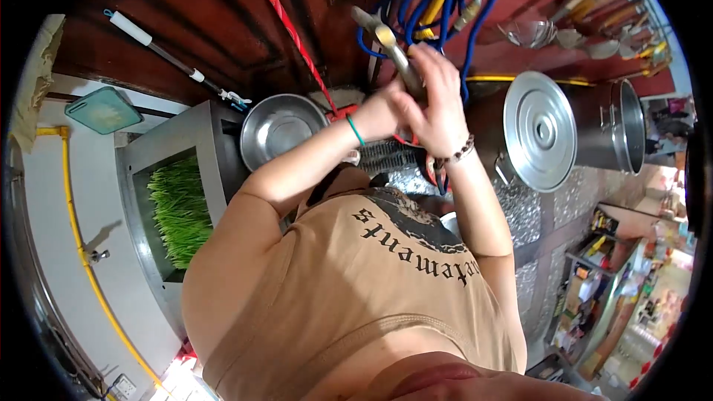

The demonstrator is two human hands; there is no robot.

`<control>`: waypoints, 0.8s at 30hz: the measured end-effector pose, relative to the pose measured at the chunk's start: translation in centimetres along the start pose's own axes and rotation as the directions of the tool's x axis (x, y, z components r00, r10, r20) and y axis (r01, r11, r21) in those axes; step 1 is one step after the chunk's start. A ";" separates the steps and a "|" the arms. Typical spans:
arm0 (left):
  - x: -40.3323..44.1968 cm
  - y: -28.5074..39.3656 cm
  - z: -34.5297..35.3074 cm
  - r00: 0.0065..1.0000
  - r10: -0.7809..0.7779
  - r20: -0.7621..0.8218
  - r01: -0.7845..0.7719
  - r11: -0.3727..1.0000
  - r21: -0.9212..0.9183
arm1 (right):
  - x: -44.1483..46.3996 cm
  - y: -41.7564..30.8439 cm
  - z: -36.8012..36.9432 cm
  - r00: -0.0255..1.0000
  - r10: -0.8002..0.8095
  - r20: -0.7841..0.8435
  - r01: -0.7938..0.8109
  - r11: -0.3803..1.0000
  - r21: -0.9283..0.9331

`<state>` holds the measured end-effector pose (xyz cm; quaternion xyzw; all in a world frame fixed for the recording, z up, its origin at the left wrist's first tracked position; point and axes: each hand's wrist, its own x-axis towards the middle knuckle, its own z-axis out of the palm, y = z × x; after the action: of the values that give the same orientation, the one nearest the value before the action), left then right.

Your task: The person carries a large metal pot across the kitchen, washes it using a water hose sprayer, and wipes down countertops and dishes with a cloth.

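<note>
My hands are together in front of my chest, around the lower end of a metal tool [399, 59]. It has a steel shaft and a blunt, angled head, something like a hammer; its exact kind is unclear. My left hand [382, 110], below a green wristband, is closed at the lower end, with its fingers largely hidden. My right hand [438, 100], above a beaded bracelet, has its fingers bent over the shaft and its thumb towards the left hand. Just behind the tool hang coils of blue hose [407, 11] with a metal fitting.
A steel basin [282, 130] is left of my hands. Further left, green stalks [180, 212] fill a metal sink. To the right are a round metal lid [540, 131] and a tall pot [624, 130]. Ladles [605, 46] hang at upper right. A red-striped pole [297, 48] leans behind.
</note>
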<state>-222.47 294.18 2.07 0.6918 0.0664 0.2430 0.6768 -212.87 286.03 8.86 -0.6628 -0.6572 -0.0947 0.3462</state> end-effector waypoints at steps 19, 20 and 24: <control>12.5 -8.1 -18.5 0.835 -0.488 -0.256 0.253 0.752 -0.608 | 25.3 15.3 19.4 0.868 0.194 0.457 -0.008 0.926 -0.377; 11.5 -8.4 -18.3 0.843 -0.477 -0.249 0.267 0.773 -0.576 | 25.1 15.2 19.8 0.832 0.274 0.482 -0.055 0.906 -0.421; 10.1 -8.0 -20.0 0.873 -0.363 -0.325 0.124 0.811 -0.572 | 23.6 15.5 20.9 0.915 0.234 0.328 -0.090 0.912 -0.401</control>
<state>-220.30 317.08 -3.90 0.3924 0.2303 0.3034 0.8373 -202.48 318.87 1.86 -0.7759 -0.6213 -0.0637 0.0890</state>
